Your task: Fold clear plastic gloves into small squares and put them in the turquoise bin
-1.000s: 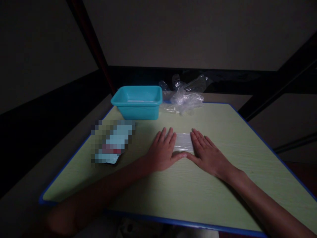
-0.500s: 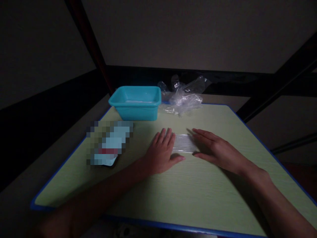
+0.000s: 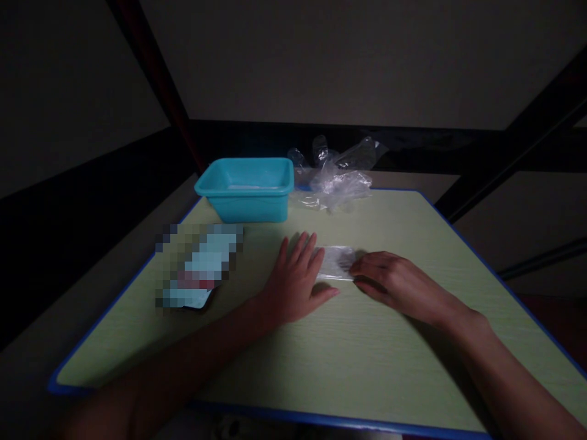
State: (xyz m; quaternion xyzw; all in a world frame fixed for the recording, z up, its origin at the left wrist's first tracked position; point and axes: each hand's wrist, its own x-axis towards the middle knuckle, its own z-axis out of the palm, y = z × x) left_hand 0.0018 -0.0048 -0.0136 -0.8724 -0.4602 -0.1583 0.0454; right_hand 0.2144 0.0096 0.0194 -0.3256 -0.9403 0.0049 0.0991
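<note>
A flat, folded strip of clear plastic [image 3: 337,263] lies on the table between my hands. My left hand [image 3: 293,284] rests palm down with its fingers spread, and covers the strip's left end. At the right end, my right hand [image 3: 389,278] has its fingers curled and drawn together, the thumb just below them. Its fingertips are at the plastic's edge and appear to grip it, though the contact is partly hidden.
A turquoise plastic basin [image 3: 247,208] stands at the back left. Beside it lies a crumpled heap of clear plastic [image 3: 334,183]. A phone [image 3: 202,266], its screen blurred, lies at the left. The pale green table [image 3: 293,366] has a blue edge.
My right hand's fingers, stretched out before, have curled in at the plastic's right end. My left hand stays on the left end with fingers a little wider. The view has shifted slightly.
</note>
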